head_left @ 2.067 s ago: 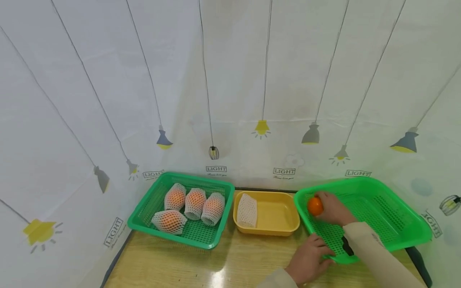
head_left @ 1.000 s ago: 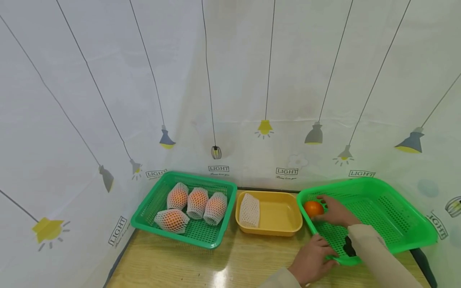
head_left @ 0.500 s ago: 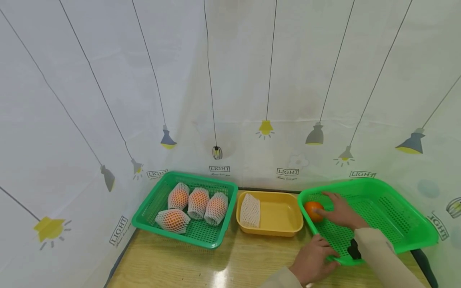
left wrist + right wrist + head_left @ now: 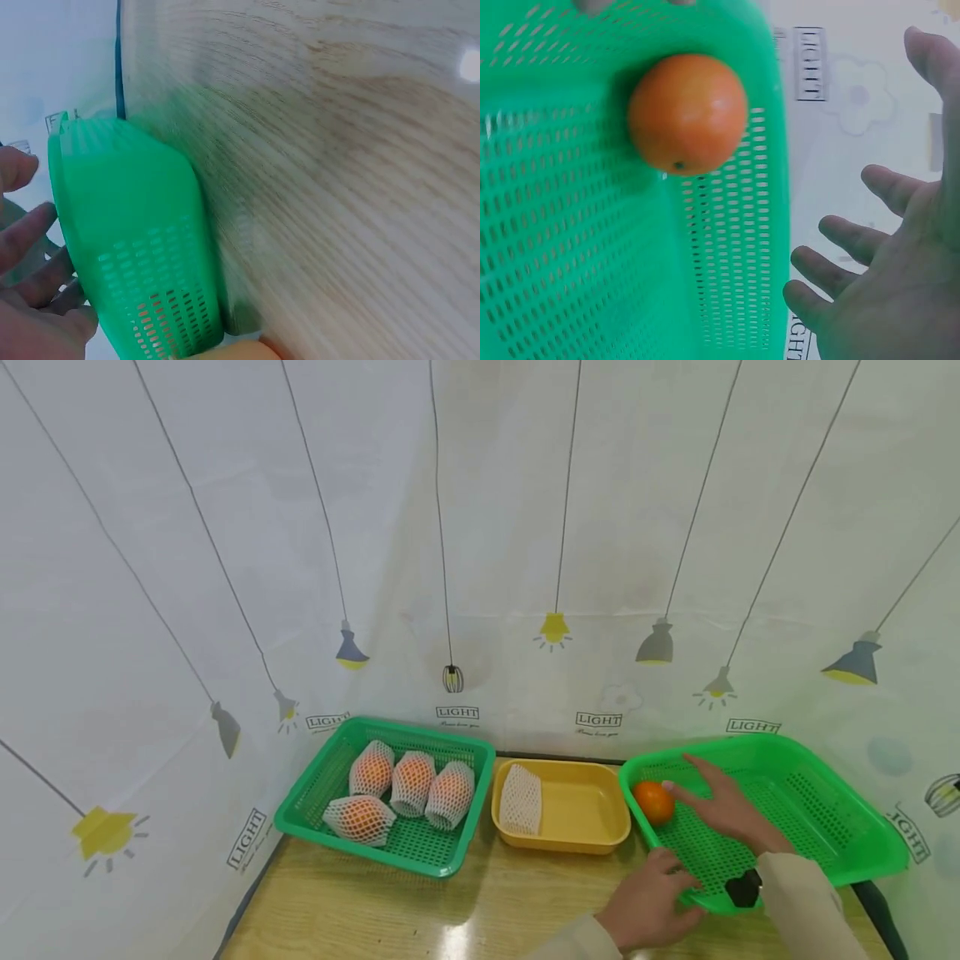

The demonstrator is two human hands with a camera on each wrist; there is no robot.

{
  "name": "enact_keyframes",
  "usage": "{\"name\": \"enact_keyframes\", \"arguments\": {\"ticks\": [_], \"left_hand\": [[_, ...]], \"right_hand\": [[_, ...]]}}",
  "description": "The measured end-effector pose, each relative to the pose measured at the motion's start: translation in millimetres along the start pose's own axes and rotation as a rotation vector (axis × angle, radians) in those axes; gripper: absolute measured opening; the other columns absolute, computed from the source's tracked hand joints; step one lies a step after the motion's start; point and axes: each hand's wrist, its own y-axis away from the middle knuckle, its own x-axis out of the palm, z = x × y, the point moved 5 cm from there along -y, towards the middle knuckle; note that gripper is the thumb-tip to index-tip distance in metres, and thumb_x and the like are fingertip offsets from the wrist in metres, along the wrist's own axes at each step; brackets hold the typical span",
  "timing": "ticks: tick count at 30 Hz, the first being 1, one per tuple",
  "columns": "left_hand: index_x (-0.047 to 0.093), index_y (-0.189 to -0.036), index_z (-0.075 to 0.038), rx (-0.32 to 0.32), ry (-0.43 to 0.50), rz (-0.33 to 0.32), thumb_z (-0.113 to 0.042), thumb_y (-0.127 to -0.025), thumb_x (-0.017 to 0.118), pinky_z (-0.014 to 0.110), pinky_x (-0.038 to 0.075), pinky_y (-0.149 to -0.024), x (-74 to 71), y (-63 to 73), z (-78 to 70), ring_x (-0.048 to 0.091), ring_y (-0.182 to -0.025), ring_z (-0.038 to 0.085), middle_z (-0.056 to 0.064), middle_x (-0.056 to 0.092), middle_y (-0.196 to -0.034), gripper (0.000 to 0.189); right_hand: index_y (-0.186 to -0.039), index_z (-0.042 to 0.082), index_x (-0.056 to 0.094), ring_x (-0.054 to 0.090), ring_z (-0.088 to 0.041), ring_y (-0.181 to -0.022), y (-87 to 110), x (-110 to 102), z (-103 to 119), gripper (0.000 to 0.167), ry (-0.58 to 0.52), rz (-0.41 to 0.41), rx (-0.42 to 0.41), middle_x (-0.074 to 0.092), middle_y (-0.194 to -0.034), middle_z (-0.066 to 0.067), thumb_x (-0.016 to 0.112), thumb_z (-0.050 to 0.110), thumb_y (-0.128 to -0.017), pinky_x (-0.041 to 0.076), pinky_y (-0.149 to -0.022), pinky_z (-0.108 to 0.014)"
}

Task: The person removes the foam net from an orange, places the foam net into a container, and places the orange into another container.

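Observation:
A bare orange (image 4: 654, 802) sits in the left end of the bright green basket (image 4: 840, 852); the right wrist view shows the orange (image 4: 688, 114) against the basket's end wall. My right hand (image 4: 729, 806) hovers over the basket with its fingers spread, holding nothing, thumb close beside the orange in the head view. Its fingers (image 4: 855, 240) are extended in the right wrist view. At the basket's near left corner, my left hand (image 4: 651, 900) touches the rim; its loosely spread fingers (image 4: 34, 232) lie along the edge of the basket.
Left of the bright basket is a yellow tray (image 4: 585, 843) with a white foam net sleeve (image 4: 521, 800) in it. Farther left, a darker green basket (image 4: 408, 860) holds several orange fruits in foam nets (image 4: 360, 820). A printed wall covering (image 4: 495, 527) rises behind the wooden table (image 4: 375, 910).
My right hand has let go of the orange, which now rests in the basket, and has drawn back to the right with fingers spreading. My left hand stays at the rim.

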Motion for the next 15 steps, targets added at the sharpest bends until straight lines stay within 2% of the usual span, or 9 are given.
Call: {"name": "enact_keyframes", "arguments": {"ticks": [3, 6, 10, 13, 15], "left_hand": [[0.065, -0.132, -0.028, -0.044, 0.092, 0.011, -0.048, -0.101, 0.06, 0.015, 0.045, -0.104, -6.3, 6.6, 2.9, 0.044, -0.139, 0.009, -0.012, 0.057, -0.133, 0.038], [0.058, -0.14, -0.022, -0.096, 0.212, -0.002, -0.05, -0.102, 0.055, 0.025, 0.049, -0.107, -16.3, 15.2, 8.3, 0.036, -0.148, 0.017, -0.007, 0.051, -0.142, 0.047], [0.049, -0.145, -0.017, -0.158, 0.339, -0.07, -0.055, -0.104, 0.049, 0.03, 0.05, -0.107, -28.9, 29.7, 20.0, 0.038, -0.142, 0.015, -0.003, 0.044, -0.146, 0.056], [0.046, -0.147, -0.017, -0.212, 0.384, -0.126, -0.059, -0.103, 0.048, 0.03, 0.05, -0.105, -38.0, 41.6, 32.1, 0.04, -0.137, 0.013, -0.001, 0.043, -0.146, 0.061], [0.044, -0.149, -0.019, -0.271, 0.417, -0.14, -0.061, -0.102, 0.049, 0.033, 0.05, -0.106, -44.4, 49.6, 41.5, 0.04, -0.137, 0.014, -0.001, 0.041, -0.147, 0.063]], "right_hand": [[-0.165, 0.005, 0.013, 0.019, -0.065, -0.144, 6.8, -3.4, 2.0, 0.089, -0.047, -0.008, -0.001, 0.015, -0.164, -0.036, 0.052, 0.057, -0.103, 0.03, -0.102, -0.082], [-0.165, 0.008, 0.012, 0.02, -0.064, -0.145, 13.4, -4.3, 6.7, 0.086, -0.055, -0.029, -0.008, 0.016, -0.165, -0.035, 0.05, 0.056, -0.104, 0.031, -0.101, -0.082], [-0.165, 0.011, 0.016, 0.023, -0.062, -0.145, 19.7, -0.8, 17.3, 0.081, -0.058, -0.075, -0.048, 0.02, -0.166, -0.032, 0.05, 0.053, -0.105, 0.032, -0.102, -0.081], [-0.164, 0.01, 0.021, 0.026, -0.06, -0.146, 21.9, 4.7, 27.0, 0.076, -0.069, -0.108, -0.104, 0.024, -0.165, -0.031, 0.051, 0.048, -0.106, 0.03, -0.104, -0.081], [-0.163, 0.009, 0.024, 0.026, -0.059, -0.146, 23.2, 9.3, 33.7, 0.073, -0.082, -0.121, -0.135, 0.026, -0.164, -0.031, 0.052, 0.045, -0.106, 0.028, -0.106, -0.08]]}}
